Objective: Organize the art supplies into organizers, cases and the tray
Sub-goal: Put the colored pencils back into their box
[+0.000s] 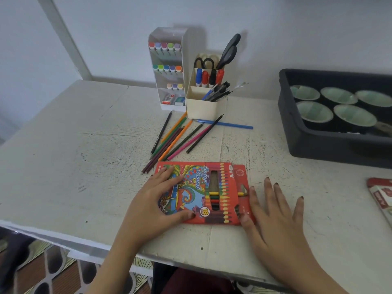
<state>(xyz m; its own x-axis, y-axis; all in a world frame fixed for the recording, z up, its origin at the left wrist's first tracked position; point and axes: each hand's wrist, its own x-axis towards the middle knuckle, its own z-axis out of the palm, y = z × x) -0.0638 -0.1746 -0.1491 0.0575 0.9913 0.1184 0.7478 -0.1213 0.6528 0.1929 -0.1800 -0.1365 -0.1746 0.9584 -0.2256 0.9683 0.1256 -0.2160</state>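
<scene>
The red colour pencil box (pixel 212 187) lies flat on the table (pixel 74 155) under the left hand (pixel 154 200), whose fingers (pixel 169 177) are spread straight across its left half, thumb at the near edge. The right hand (pixel 275 215) rests flat just right of the box, fingers apart, thumb touching its right end. Loose pencils (pixel 178 139) lie scattered beyond the left fingertips.

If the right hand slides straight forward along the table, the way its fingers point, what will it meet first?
Probably the right end of the blue pencil, lying across the table beyond the right hand. The cream organizer stands behind it. Depth is uncertain.
</scene>
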